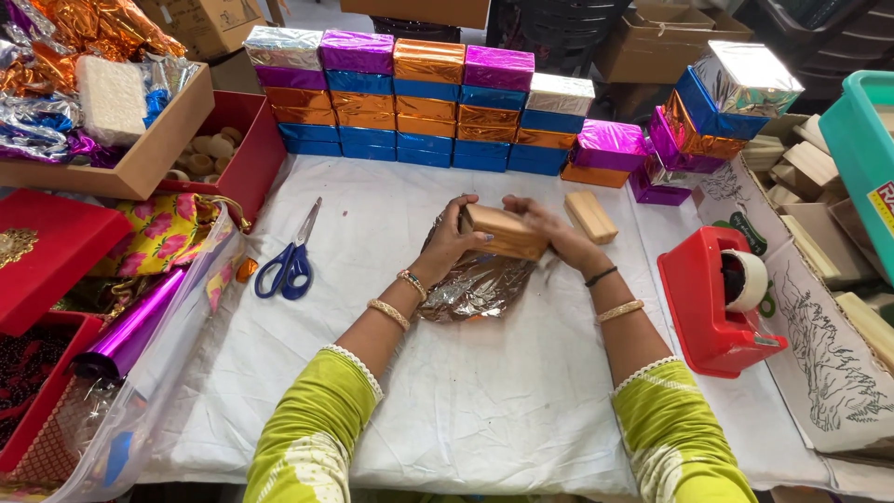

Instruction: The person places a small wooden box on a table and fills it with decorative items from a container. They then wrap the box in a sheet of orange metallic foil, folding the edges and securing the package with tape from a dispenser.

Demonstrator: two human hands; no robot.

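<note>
My left hand and my right hand both grip a plain wooden block, held just above a crumpled sheet of silver foil on the white cloth. The left hand holds its left end, the right hand covers its right end. A second bare wooden block lies on the cloth just right of my right hand.
A wall of foil-wrapped blocks in several colours lines the back; more lean at the right. Blue scissors lie at left, a red tape dispenser at right. Purple foil roll, boxes of foil and wooden blocks surround.
</note>
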